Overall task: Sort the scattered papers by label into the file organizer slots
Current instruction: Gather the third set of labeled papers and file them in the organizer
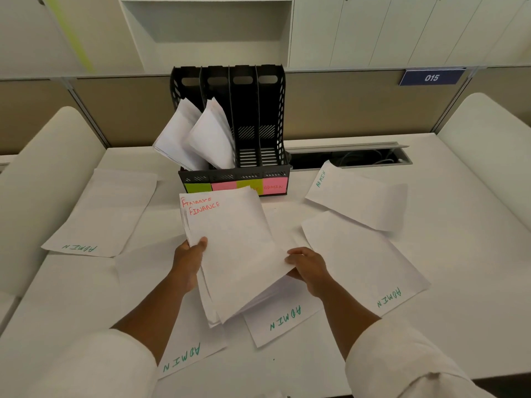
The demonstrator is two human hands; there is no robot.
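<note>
From the head view, the left hand (pixel 192 258) pinched the FINANCE stack (pixel 234 248) at its nine-o'clock edge, thumb on top, and the right hand (pixel 307 268) curled round the four-o'clock corner. The stack hung just at six o'clock of the file organizer (pixel 230 122) — thin, floppy, likely prone to fanning — so gripping both side edges looked wise.

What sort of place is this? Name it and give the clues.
Most likely an office cubicle desk. A white desk is fenced by beige partition panels, one carrying a numbered plate, 015. White cabinets stand behind, and a black file organizer holds papers.
</note>
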